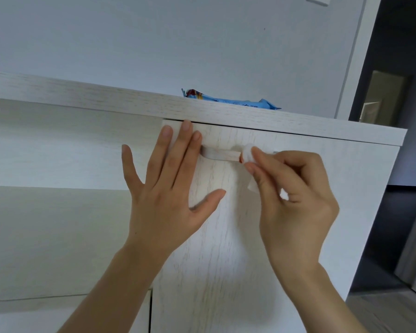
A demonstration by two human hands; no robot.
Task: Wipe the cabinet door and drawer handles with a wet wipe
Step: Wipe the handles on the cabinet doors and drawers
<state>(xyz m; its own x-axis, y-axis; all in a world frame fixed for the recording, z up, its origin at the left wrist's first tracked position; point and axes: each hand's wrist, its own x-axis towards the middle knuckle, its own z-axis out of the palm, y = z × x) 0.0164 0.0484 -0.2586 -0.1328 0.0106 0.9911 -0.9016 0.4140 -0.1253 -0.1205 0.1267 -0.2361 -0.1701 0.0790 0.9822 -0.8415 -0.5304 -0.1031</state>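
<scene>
Left hand (168, 186) is pressing flat, fingers spread, on the drawer front (216, 212); right hand (296, 195) is pinching a wet wipe (247, 156) against the handle (220, 155)

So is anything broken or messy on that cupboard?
Nothing stands out. The left hand presses flat on the cabinet door, the right hand rubs a wet wipe on the handle.

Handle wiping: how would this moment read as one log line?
right hand pinches wipe on handle | left hand flat on door | pack on top
</scene>
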